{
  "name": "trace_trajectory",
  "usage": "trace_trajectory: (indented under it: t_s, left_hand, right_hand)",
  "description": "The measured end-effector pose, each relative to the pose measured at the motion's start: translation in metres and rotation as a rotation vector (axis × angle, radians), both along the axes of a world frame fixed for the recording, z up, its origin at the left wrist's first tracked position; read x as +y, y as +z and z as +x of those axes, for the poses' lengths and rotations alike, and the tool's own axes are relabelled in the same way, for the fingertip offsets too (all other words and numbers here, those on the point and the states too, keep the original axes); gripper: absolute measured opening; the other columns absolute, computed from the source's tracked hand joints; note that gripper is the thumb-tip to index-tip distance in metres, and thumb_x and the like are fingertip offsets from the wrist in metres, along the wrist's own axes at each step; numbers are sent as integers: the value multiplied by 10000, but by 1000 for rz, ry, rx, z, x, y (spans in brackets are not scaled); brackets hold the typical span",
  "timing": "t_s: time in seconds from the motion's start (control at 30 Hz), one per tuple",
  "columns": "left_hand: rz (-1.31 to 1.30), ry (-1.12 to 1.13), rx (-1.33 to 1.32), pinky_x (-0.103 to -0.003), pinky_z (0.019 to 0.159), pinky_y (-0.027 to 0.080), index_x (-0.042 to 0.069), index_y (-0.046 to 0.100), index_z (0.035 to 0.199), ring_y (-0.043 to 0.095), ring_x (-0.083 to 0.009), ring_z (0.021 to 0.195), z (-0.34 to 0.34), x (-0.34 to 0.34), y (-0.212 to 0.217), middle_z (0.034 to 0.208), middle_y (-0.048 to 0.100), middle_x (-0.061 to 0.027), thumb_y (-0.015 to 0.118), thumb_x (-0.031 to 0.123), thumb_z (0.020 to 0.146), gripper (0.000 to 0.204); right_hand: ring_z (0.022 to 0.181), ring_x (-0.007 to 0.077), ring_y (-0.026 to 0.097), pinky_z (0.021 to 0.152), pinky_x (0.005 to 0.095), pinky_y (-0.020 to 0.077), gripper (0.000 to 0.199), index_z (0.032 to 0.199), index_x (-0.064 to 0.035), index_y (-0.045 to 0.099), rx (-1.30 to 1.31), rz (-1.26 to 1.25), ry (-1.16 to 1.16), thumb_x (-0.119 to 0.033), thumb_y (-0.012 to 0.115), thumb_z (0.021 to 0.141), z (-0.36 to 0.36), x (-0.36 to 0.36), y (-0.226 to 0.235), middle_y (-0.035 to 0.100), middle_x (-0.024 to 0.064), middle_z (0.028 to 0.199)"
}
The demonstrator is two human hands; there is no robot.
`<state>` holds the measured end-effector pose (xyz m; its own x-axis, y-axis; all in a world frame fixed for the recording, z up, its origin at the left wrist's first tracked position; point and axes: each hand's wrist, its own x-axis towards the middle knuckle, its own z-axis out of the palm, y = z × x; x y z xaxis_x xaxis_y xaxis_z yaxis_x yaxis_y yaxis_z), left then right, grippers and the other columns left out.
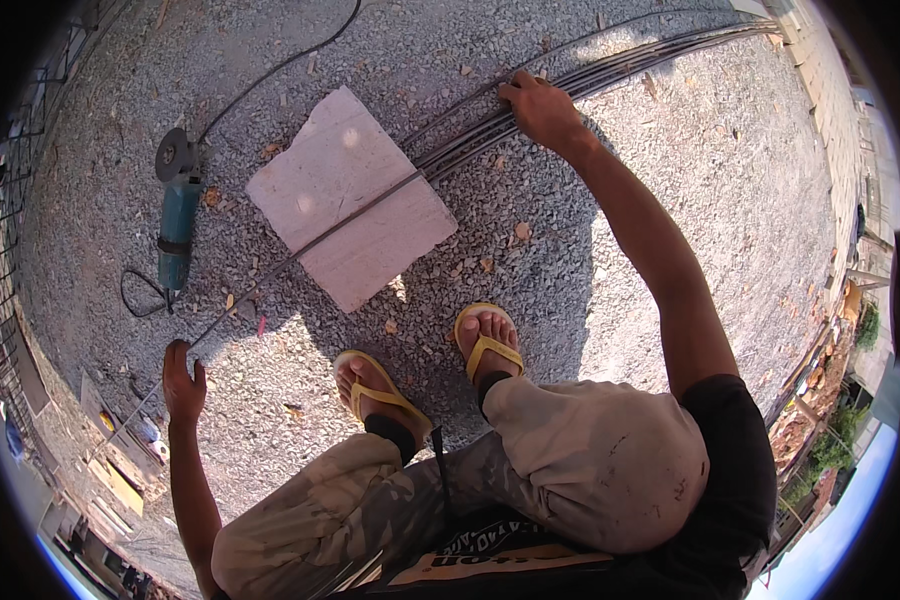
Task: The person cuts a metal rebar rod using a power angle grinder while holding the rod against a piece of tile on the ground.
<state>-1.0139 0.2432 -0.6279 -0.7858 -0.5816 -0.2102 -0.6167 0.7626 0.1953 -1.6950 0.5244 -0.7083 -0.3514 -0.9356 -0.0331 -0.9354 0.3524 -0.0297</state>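
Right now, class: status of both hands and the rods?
Left hand open, at thin rod. Right hand on rod bundle. Rod crosses slab; grinder alongside.

Gravel yard, seen from above. My right hand (542, 108) grips a bundle of long steel rods (610, 70). One thin rod (300, 255) runs from that grip across a pale stone slab (350, 195) toward my left hand (183, 385), open, just beside its end. A teal angle grinder (177, 205) lies beyond the left hand.
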Motion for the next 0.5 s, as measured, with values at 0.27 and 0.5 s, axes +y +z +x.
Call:
trace_trajectory:
  t_s: [0.27, 0.5]
  left_hand:
    - [13, 14, -11, -499, 980, 452, -20, 525, 1211, 538, -467, 1139, 1, 2, 0, 1203, 535, -248, 627, -44, 806, 419]
    - [6, 4, -13, -492, 983, 455, -21, 527, 1214, 543, -460, 1142, 1, 1, 0, 1203, 541, -246, 627, -43, 810, 417]
  right_hand:
    - [996, 344, 688, 814, 451, 599, 230, 1149, -135, 665, -11, 5, -1, -98, 570, 943, 1, 0, 2, 617, 130, 1131]
    - [1032, 317, 673, 847, 426, 590, 233, 1152, -152, 666, -11, 56, -42, -93, 553, 957, 5, 1, 8, 613, 108, 1145]
